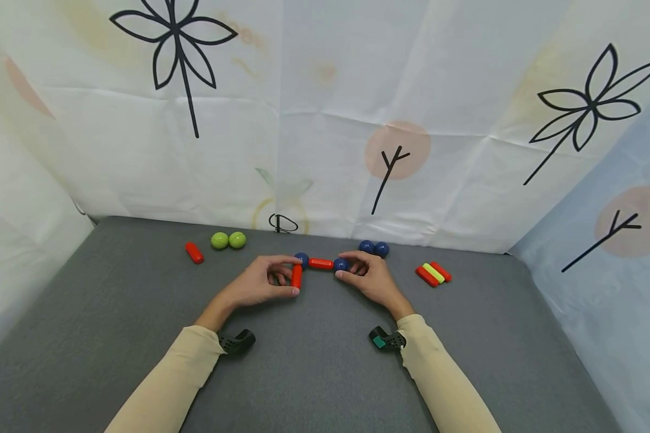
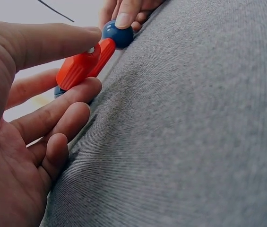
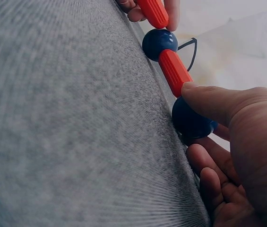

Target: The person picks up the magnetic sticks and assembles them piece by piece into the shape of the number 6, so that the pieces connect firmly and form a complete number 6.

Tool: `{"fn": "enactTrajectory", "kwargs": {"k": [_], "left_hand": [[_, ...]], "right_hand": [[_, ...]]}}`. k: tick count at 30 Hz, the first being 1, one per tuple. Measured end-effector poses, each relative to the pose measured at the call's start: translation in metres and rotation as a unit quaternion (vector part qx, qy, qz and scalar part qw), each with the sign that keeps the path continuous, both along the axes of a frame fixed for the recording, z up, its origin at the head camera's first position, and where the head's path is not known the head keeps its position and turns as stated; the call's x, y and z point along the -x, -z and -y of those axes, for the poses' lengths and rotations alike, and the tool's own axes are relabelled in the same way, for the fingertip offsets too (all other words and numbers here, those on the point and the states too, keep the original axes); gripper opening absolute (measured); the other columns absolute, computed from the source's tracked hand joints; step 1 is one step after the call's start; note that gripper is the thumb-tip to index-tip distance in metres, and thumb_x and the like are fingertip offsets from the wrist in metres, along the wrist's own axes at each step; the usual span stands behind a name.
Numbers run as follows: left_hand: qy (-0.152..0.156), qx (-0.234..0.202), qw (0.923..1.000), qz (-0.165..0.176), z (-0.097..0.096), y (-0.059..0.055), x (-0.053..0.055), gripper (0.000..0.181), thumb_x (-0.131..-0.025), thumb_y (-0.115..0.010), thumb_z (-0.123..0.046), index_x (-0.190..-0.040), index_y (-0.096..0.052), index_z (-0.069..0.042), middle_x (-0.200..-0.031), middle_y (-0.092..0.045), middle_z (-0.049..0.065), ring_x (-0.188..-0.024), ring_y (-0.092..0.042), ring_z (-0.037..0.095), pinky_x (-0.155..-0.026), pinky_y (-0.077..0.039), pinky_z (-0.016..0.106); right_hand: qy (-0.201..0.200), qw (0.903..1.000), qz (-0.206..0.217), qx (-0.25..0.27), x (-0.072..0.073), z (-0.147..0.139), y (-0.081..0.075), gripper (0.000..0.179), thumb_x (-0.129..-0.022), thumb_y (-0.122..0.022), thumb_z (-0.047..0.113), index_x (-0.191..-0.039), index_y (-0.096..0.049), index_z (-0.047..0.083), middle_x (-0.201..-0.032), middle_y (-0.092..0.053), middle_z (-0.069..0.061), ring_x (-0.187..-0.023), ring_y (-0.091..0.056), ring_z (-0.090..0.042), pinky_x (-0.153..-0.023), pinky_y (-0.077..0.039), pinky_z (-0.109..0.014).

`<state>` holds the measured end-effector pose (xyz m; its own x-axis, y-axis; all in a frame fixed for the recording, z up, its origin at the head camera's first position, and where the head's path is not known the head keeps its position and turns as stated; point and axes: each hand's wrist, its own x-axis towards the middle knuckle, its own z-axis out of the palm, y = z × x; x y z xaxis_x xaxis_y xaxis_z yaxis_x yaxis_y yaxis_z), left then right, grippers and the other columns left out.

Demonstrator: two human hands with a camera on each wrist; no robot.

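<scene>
on the grey table point(image 1: 325, 373) your left hand point(image 1: 260, 282) pinches a red stick point(image 1: 296, 276) against one blue ball point(image 1: 301, 259), likely to join it, while your right hand point(image 1: 371, 278) grips the other blue ball point(image 1: 340, 264), steadying the linking stick point(image 1: 321, 263); no writing is readable anywhere

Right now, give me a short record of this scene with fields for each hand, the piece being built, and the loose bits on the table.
left hand: pinches a red rod at a blue ball
right hand: holds the other blue ball
build: two blue balls joined by a red bar
loose bits: green balls, red stick, blue pair, red and yellow sticks
surface: grey table
</scene>
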<state>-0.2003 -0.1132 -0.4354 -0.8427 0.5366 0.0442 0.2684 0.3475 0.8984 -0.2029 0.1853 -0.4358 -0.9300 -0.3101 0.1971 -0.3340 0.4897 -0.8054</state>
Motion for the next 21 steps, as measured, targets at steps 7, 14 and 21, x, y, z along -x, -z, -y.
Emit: {"fn": "enactTrajectory", "kwargs": {"k": [7, 14, 21], "left_hand": [[0.002, -0.005, 0.9999, -0.012, 0.0002, 0.0017, 0.0006, 0.057, -0.087, -0.083, -0.019, -0.139, -0.061, -0.008, -0.103, -0.072, 0.004, -0.088, -0.061, 0.02, -0.072, -0.049, 0.028], [0.004, -0.004, 0.9997, -0.023, -0.0005, 0.0014, 0.0003, 0.053, -0.087, -0.082, -0.018, -0.136, -0.064, -0.009, -0.102, -0.072, 0.002, -0.087, -0.062, 0.019, -0.072, -0.049, 0.028], [0.019, 0.004, 0.9987, -0.048, -0.001, 0.003, 0.0001, 0.048, -0.088, -0.082, -0.021, -0.132, -0.068, -0.006, -0.101, -0.071, 0.001, -0.088, -0.063, 0.017, -0.075, -0.049, 0.03]], "right_hand": [[0.003, 1.0, 0.005, -0.003, 0.0063, -0.004, 0.0102, 0.036, -0.088, -0.083, 0.021, -0.122, -0.074, 0.012, -0.085, -0.063, -0.003, -0.077, -0.056, -0.02, -0.068, -0.044, -0.028], [0.001, 1.0, 0.001, -0.007, 0.0066, -0.004, 0.0101, 0.036, -0.088, -0.082, 0.02, -0.122, -0.074, 0.012, -0.086, -0.063, -0.002, -0.077, -0.056, -0.019, -0.068, -0.045, -0.028], [0.0, 1.0, -0.001, -0.007, 0.0065, -0.0042, 0.0097, 0.037, -0.088, -0.082, 0.02, -0.123, -0.073, 0.012, -0.086, -0.063, -0.002, -0.077, -0.056, -0.019, -0.068, -0.045, -0.029]]}}
